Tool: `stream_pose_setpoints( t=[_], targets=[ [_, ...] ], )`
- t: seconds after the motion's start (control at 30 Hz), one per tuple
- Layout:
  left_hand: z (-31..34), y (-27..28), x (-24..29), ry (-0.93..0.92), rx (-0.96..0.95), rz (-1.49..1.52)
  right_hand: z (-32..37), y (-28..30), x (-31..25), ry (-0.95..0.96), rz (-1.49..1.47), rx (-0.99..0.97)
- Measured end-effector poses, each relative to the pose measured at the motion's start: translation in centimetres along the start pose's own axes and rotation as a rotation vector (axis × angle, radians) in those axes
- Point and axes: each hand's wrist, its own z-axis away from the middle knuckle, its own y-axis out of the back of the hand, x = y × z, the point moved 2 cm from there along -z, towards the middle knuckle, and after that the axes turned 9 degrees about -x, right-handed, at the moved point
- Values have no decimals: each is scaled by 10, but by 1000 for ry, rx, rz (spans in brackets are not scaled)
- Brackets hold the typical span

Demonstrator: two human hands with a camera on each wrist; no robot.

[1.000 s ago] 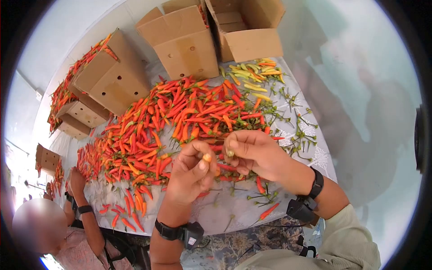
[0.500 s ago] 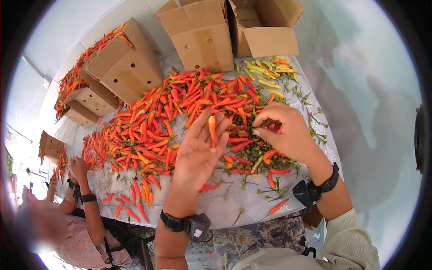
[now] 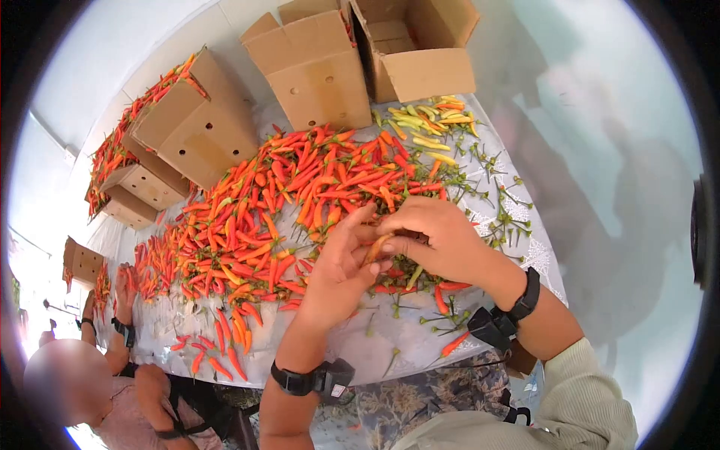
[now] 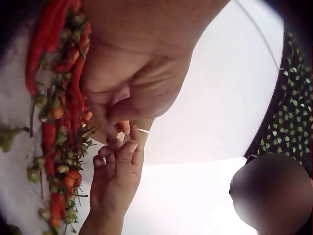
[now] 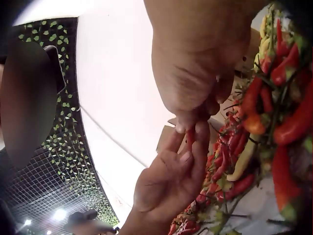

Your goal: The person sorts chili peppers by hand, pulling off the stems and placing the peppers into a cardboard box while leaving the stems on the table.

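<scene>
Held chili (image 3: 377, 249): orange to red, between the two hands, above the near right part of the chili pile (image 3: 240, 232).
Left hand (image 3: 341, 266): half curled, thumb and fingers holding the chili.
Right hand (image 3: 442, 236): nearly closed, thumb and fingers pinching the chili's upper end; the fingertips are partly hidden.
Just changed: half a second ago the hands were apart, the right one down at the pile's right end; now they meet over one chili.
Meaning: the work seems to have passed from reaching to two-handed handling; whether the stem is on cannot be told.
Green stems (image 3: 501, 219): scattered on the counter (image 3: 367, 352), right of the pile.
Yellow chilies (image 3: 411, 118): at the pile's far right corner.
Cardboard box (image 3: 326, 90): behind the pile.
Another person's hand (image 3: 126, 285): at the pile's left end.
</scene>
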Motion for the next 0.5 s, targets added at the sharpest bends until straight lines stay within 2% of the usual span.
stream_pose_setpoints(
  t=[0.03,0.13,0.17,0.23,0.33,0.43,0.5],
  targets=[
    [0,0,0,-9,25,-19,1,2,-1,-46,-66,-38],
    [2,1,6,-31,127,-7,2,16,-8,-102,-69,295],
    [3,5,7,-54,164,1,6,21,-6,-163,-87,495],
    [5,13,6,-99,241,18,15,36,2,-26,-7,825],
    [7,15,10,-124,302,83,22,45,6,237,-133,1097],
    [7,17,8,-148,344,118,23,49,8,278,66,1030],
    [7,18,7,-154,351,155,24,46,24,172,216,1049]
  ],
)
